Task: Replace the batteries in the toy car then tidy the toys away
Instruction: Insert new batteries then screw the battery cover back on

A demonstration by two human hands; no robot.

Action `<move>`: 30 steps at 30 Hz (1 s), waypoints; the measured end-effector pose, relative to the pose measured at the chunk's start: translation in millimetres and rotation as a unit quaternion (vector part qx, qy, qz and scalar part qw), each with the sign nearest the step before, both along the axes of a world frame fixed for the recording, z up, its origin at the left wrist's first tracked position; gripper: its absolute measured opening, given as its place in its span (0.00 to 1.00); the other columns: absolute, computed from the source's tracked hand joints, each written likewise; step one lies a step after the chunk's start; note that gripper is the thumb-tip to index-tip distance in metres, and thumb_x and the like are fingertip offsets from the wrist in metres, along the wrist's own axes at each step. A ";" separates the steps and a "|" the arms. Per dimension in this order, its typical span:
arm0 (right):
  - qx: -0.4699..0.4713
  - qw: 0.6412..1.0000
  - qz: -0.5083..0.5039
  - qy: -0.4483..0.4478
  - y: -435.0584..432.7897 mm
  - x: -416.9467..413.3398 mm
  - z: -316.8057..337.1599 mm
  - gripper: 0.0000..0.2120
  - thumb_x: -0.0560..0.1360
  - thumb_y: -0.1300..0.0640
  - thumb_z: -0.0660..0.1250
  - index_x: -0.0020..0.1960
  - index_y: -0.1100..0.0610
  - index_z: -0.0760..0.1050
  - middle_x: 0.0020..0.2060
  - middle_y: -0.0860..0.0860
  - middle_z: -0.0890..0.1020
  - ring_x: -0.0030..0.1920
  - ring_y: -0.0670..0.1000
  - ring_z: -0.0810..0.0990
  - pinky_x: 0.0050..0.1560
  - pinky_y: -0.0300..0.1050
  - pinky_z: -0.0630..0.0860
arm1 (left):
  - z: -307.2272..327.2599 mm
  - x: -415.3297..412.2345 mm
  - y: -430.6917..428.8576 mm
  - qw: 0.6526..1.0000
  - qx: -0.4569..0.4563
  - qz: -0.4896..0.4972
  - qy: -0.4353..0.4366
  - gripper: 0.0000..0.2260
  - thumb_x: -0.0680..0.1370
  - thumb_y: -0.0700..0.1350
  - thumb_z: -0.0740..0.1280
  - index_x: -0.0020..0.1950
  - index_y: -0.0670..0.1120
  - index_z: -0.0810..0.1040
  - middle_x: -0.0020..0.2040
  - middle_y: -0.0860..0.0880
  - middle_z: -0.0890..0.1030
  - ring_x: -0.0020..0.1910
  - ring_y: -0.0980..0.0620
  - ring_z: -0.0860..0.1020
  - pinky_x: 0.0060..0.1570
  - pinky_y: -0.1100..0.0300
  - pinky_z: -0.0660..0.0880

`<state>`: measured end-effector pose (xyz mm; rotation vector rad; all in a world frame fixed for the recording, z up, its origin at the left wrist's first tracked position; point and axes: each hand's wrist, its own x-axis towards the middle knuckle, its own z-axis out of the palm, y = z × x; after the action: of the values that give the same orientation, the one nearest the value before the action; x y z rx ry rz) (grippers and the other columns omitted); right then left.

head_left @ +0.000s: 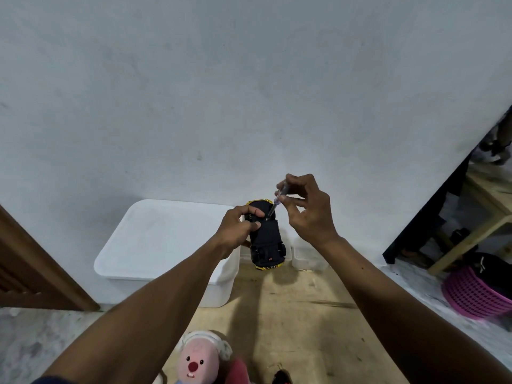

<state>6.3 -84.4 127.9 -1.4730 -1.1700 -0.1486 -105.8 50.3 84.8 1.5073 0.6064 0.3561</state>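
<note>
A yellow toy car point(267, 239) is held upside down in the air, its black underside facing me. My left hand point(238, 227) grips its left side, thumb on the underside. My right hand point(307, 209) pinches a small clear-handled screwdriver point(275, 202) between its fingertips, and the tip touches the underside near the far end of the car. A pink plush toy point(198, 358) lies on the floor at the bottom edge.
A white lidded storage box point(163, 245) stands against the wall behind my left hand, with a smaller clear box point(307, 257) to its right. A pink basket point(476, 295) and a wooden table frame point(482, 217) stand at right. A wooden door point(36, 273) is at left.
</note>
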 end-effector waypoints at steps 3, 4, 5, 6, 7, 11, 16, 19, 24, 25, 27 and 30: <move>0.017 1.000 -0.005 -0.006 1.7 -1.8 -1.1 0.21 0.72 0.71 0.72 0.59 0.52 0.72 0.45 0.51 0.80 0.47 0.49 0.83 0.48 0.39 0.81 | -0.3 -0.9 -1.5 1.000 -0.004 0.000 0.002 0.11 0.76 0.32 0.65 0.50 0.46 0.81 0.52 0.45 0.78 0.43 0.48 0.78 0.30 0.59 0.77; 0.016 1.000 0.003 -0.003 1.1 -1.7 -1.2 0.21 0.73 0.71 0.72 0.59 0.53 0.73 0.47 0.52 0.81 0.49 0.49 0.83 0.51 0.40 0.81 | -0.2 -1.3 -2.3 1.000 -0.004 -0.001 0.003 0.11 0.76 0.31 0.64 0.50 0.46 0.81 0.51 0.45 0.78 0.43 0.48 0.78 0.29 0.59 0.77; 0.007 1.000 0.013 0.001 0.2 -1.3 -1.1 0.21 0.74 0.71 0.71 0.61 0.53 0.73 0.50 0.54 0.81 0.53 0.49 0.83 0.54 0.42 0.81 | -0.2 -1.8 -3.1 1.000 -0.003 -0.003 0.004 0.11 0.76 0.31 0.64 0.50 0.46 0.81 0.51 0.45 0.78 0.43 0.48 0.78 0.29 0.59 0.77; -0.005 1.000 0.023 0.007 -0.8 -1.1 -0.3 0.21 0.74 0.72 0.69 0.62 0.54 0.73 0.53 0.54 0.81 0.55 0.49 0.83 0.55 0.44 0.81 | 0.3 -2.4 -3.8 1.000 -0.003 -0.003 0.004 0.12 0.76 0.31 0.64 0.50 0.46 0.81 0.51 0.45 0.78 0.43 0.48 0.78 0.29 0.59 0.77; -0.014 0.999 0.027 0.014 -0.7 -1.2 0.8 0.21 0.75 0.73 0.67 0.62 0.54 0.72 0.53 0.54 0.82 0.55 0.50 0.83 0.54 0.45 0.81 | 0.7 -2.9 -4.2 1.000 -0.003 -0.003 0.002 0.12 0.76 0.31 0.64 0.50 0.46 0.81 0.51 0.45 0.78 0.43 0.48 0.78 0.29 0.59 0.77; 0.008 1.000 -0.002 -0.016 4.2 -4.7 0.0 0.23 0.73 0.72 0.71 0.60 0.52 0.73 0.43 0.46 0.79 0.46 0.50 0.84 0.49 0.42 0.81 | 4.1 -3.5 -5.5 1.000 0.000 -0.005 -0.005 0.13 0.76 0.31 0.64 0.51 0.46 0.81 0.51 0.46 0.79 0.43 0.48 0.79 0.29 0.59 0.77; 0.003 1.000 0.011 0.020 2.1 -5.7 2.8 0.20 0.75 0.72 0.68 0.61 0.54 0.72 0.53 0.52 0.81 0.53 0.50 0.84 0.54 0.46 0.81 | 5.4 -5.0 -5.3 1.000 -0.004 -0.003 -0.004 0.13 0.76 0.31 0.64 0.50 0.47 0.82 0.51 0.45 0.79 0.43 0.48 0.79 0.28 0.60 0.77; 0.016 0.999 -0.014 0.024 1.9 -7.3 2.8 0.19 0.74 0.71 0.70 0.57 0.53 0.72 0.45 0.52 0.82 0.46 0.50 0.85 0.46 0.47 0.83 | 6.3 -6.1 -4.6 1.000 -0.010 0.000 -0.005 0.13 0.77 0.31 0.63 0.51 0.47 0.82 0.51 0.45 0.79 0.42 0.49 0.78 0.28 0.60 0.76; 0.016 1.000 0.002 0.014 -0.5 -9.7 -0.3 0.21 0.73 0.70 0.72 0.59 0.53 0.71 0.51 0.55 0.82 0.51 0.51 0.84 0.55 0.47 0.81 | 7.6 -8.8 -5.8 1.000 -0.016 0.001 -0.002 0.13 0.77 0.30 0.63 0.52 0.46 0.81 0.51 0.45 0.79 0.43 0.49 0.79 0.27 0.61 0.76; 0.005 1.000 0.014 0.026 -1.6 -10.5 0.9 0.21 0.74 0.71 0.70 0.61 0.52 0.71 0.52 0.53 0.83 0.53 0.50 0.84 0.56 0.48 0.81 | 7.5 -8.8 -6.1 1.000 -0.018 0.000 -0.003 0.13 0.77 0.30 0.63 0.52 0.46 0.81 0.51 0.45 0.79 0.43 0.49 0.78 0.27 0.61 0.76; 0.001 1.000 0.011 0.029 -1.1 -11.8 2.2 0.23 0.74 0.73 0.68 0.61 0.51 0.71 0.48 0.49 0.82 0.50 0.50 0.84 0.50 0.46 0.83 | 8.4 -8.1 -7.2 1.000 -0.019 -0.003 -0.004 0.14 0.77 0.30 0.63 0.52 0.46 0.81 0.50 0.45 0.79 0.43 0.49 0.78 0.28 0.60 0.76; 0.018 0.999 -0.030 -0.005 1.7 -11.1 0.7 0.21 0.73 0.69 0.72 0.60 0.51 0.72 0.45 0.43 0.78 0.47 0.48 0.82 0.47 0.38 0.81 | 10.1 -6.5 -10.2 1.000 -0.017 -0.008 -0.006 0.13 0.77 0.30 0.63 0.52 0.46 0.81 0.50 0.45 0.79 0.42 0.48 0.79 0.28 0.59 0.77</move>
<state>-4.7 -82.7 128.6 -1.4780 -1.1265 -0.2164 -112.3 40.1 94.9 1.4753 0.5879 0.3406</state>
